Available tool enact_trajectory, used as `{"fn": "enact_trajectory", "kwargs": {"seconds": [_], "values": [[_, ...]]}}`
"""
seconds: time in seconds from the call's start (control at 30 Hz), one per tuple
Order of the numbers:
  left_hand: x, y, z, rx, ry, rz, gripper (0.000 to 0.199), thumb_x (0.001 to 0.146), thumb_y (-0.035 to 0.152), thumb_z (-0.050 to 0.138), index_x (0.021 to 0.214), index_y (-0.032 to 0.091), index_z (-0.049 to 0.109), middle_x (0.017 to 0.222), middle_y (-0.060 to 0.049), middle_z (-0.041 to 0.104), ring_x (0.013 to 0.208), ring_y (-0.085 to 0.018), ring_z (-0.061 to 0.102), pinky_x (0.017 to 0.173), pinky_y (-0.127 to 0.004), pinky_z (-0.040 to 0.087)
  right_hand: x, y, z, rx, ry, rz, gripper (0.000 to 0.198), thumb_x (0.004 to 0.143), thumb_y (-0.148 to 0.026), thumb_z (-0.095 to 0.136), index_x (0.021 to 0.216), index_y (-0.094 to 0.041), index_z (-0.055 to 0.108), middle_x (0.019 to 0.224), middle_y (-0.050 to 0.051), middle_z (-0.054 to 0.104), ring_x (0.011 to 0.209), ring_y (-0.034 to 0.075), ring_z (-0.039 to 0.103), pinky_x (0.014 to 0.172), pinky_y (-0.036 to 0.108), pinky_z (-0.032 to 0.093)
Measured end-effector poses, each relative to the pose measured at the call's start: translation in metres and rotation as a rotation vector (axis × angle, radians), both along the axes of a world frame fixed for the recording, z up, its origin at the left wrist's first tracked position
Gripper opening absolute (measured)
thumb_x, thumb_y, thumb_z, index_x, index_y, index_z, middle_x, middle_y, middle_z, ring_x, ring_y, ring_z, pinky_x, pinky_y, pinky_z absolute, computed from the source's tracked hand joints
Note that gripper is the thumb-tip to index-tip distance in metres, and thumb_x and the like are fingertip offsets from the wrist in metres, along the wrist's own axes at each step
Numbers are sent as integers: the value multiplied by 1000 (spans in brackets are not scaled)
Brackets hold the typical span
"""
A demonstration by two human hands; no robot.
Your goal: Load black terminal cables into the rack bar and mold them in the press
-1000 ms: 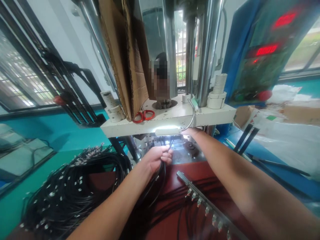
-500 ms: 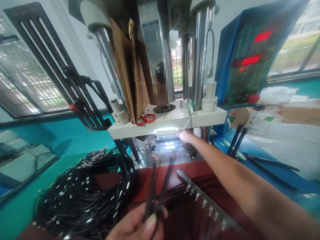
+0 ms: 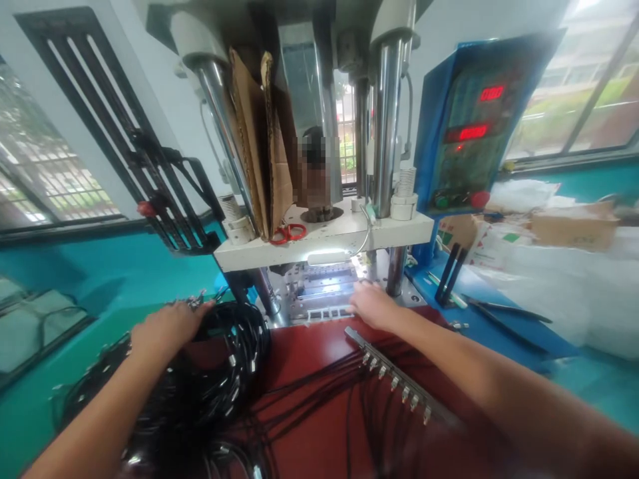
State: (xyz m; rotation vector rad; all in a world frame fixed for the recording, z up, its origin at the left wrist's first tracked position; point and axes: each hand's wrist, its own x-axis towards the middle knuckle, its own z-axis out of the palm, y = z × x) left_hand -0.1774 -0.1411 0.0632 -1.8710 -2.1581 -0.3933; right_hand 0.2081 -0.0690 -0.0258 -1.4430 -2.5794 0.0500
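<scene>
A pale ladder-shaped strip point(image 3: 327, 313) spans the front edge of a press's metal bed point(image 3: 327, 286), just behind a red tabletop point(image 3: 299, 352); whether it rests there or is lifted cannot be told. The worker's right hand point(image 3: 373, 306) pinches its right end between bent fingers. The left hand point(image 3: 167, 329) reaches, palm down, over a thick coil of black cables point(image 3: 244, 342) with pale tips and tags; whether its fingers grip any cable cannot be told. Nearer the worker, a metal bar point(image 3: 387, 365) carrying a row of small connectors lies slantwise on the tabletop, beside loose black cables. Above the bed, a lit lamp point(image 3: 327, 257) fronts the white press plate point(image 3: 399, 233), where red-handled scissors point(image 3: 288, 233) lie against folded cardboard point(image 3: 280, 186). At right, a blue control box point(image 3: 426, 146) glows with red digits, and a long-handled black tool point(image 3: 514, 313) lies on a blue surface point(image 3: 529, 346).
</scene>
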Motion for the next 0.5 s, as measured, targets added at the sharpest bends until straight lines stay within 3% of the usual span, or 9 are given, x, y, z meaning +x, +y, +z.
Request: {"fn": "enact_trajectory", "kwargs": {"seconds": [0.03, 0.07, 0.1, 0.17, 0.2, 0.27, 0.37, 0.5], "values": [[16, -8, 0, 51, 59, 22, 53, 86, 55, 37, 74, 10, 64, 66, -15, 61, 68, -34, 62, 65, -46, 47, 1, 2, 1, -3, -8, 9, 33, 89, -40, 50, 76, -17, 70, 98, 14, 60, 102, 28, 50, 89, 39, 33], [33, -16, 0, 108, 100, -60, 51, 90, 50, 32, 83, 11, 65, 80, -16, 65, 80, -34, 62, 73, -47, 47, 1, 4, 2, -9, -10, 15, 31, 87, -40, 53, 75, -17, 71, 96, 14, 60, 101, 28, 50, 89, 39, 33], [50, -24, 0, 119, 71, -262, 45, 92, 45, 31, 92, 15, 65, 95, -14, 66, 90, -30, 61, 82, -44, 46, 0, 5, 3, -16, -5, 21, 29, 86, -40, 56, 76, -17, 71, 95, 13, 61, 101, 28, 51, 88, 38, 33], [78, -32, -4, -113, 75, -756, 33, 91, 44, 41, 108, 24, 62, 113, -5, 63, 108, -24, 56, 103, -43, 33, -5, 7, 6, -36, 26, 48, 23, 79, -40, 64, 86, -20, 73, 94, 11, 63, 99, 27, 52, 85, 35, 35], [87, -32, -8, -228, 92, -863, 31, 91, 42, 44, 111, 26, 61, 116, -3, 63, 109, -22, 55, 107, -43, 28, -10, 7, 8, -52, 53, 73, 26, 75, -40, 69, 93, -22, 73, 94, 9, 64, 97, 25, 54, 82, 33, 36], [94, -25, -17, -332, 77, -863, 28, 91, 39, 47, 107, 24, 64, 104, -5, 67, 100, -21, 59, 102, -40, 34, -22, 5, 11, -90, 120, 131, 35, 69, -39, 74, 101, -25, 71, 91, 5, 67, 88, 20, 57, 75, 27, 39], [100, -13, -26, -312, 58, -776, 28, 91, 39, 47, 102, 20, 65, 97, -7, 67, 96, -23, 59, 91, -38, 41, -38, -1, 20, -123, 233, 175, 16, 76, -32, 68, 87, -23, 73, 78, 1, 68, 72, 13, 58, 65, 22, 39], [138, -12, -29, -296, -63, -920, 26, 94, 29, 41, 106, 21, 62, 102, -7, 63, 97, -22, 57, 89, -34, 41, -16, -28, 49, -36, 398, 105, 19, 87, -27, 53, 87, -19, 71, 88, 2, 68, 80, 12, 58, 73, 22, 41]]}}
